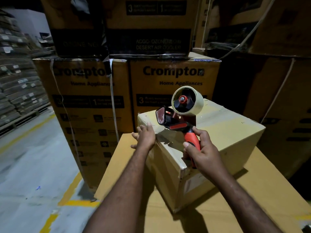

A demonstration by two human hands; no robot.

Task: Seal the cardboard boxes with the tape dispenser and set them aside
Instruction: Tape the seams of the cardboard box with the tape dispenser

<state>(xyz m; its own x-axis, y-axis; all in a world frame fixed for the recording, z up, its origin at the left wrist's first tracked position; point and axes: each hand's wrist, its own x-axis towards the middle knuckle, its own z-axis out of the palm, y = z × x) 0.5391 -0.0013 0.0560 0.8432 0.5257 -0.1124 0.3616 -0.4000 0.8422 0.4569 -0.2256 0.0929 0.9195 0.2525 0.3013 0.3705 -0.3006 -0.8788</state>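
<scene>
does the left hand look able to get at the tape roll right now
Probably yes. The left hand lies open on the left edge of the box, and the tape roll stands up and to its right with nothing between. Only the front of the dispenser comes near that path.

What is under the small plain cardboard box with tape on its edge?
The small plain cardboard box rests on a wider flat brown cardboard surface, probably a larger box's top. The part directly beneath it is covered.
</scene>
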